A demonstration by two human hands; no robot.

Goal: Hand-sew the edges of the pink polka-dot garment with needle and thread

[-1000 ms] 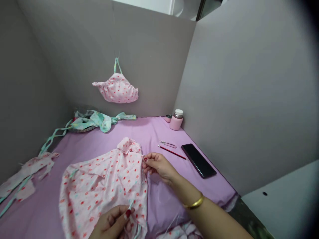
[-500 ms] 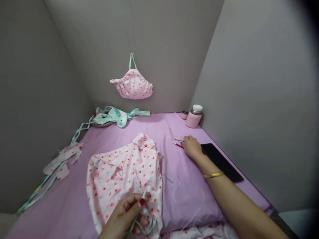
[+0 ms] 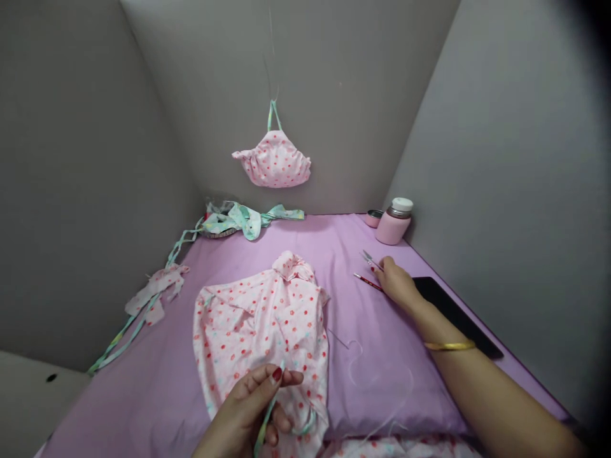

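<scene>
My left hand pinches a narrow pale green fabric strap between thumb and forefinger. It is above a pink fabric piece with red dots, which lies gathered at its far end. At the right, my right hand grips small metal thread snips; their handle is mostly hidden by the fingers, and the blades point away to the left. Just below these blades lies a thin red pen-like stick. A needle with a loose loop of white thread rests between the hands.
A dotted pink fabric pouch hangs by a green strap on the back wall. Green fabric strips lie at the back left, pink scraps at the left. A pink jar stands at the back right, near a black flat panel.
My view has turned left, so everything sits further right. My right hand has closed on the snips and tilted them, their blades now apart. My left hand keeps its pinch on the strap.
</scene>
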